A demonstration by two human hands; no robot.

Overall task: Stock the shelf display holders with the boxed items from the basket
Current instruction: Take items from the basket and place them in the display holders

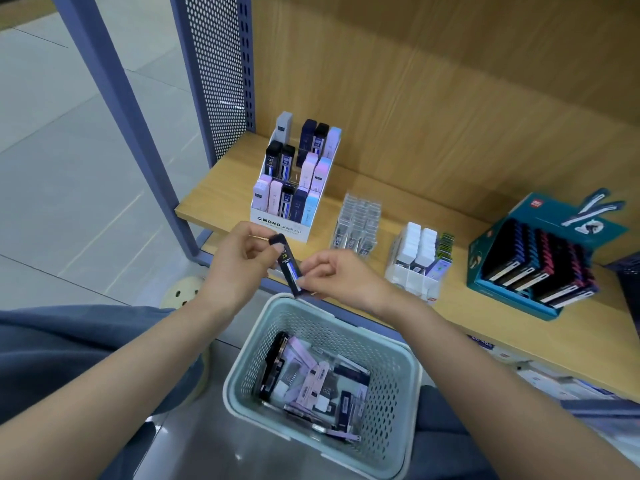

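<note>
A slim black boxed item [288, 265] hangs tilted in front of the shelf edge, held at both ends. My left hand [242, 258] pinches its upper end and my right hand [332, 277] pinches its lower end. Just behind it on the shelf stands a white tiered display holder [277, 221] with several black, navy, pink and blue boxes upright in its slots. Below my hands sits a pale green perforated basket [398, 386] with several loose boxed items lying in it.
On the wooden shelf [214, 188], a clear acrylic holder [356, 220], a white holder with white items [415, 271] and a teal display box of dark packs [540, 268] stand to the right. A blue perforated upright [214, 71] bounds the left. Lower shelves show at right.
</note>
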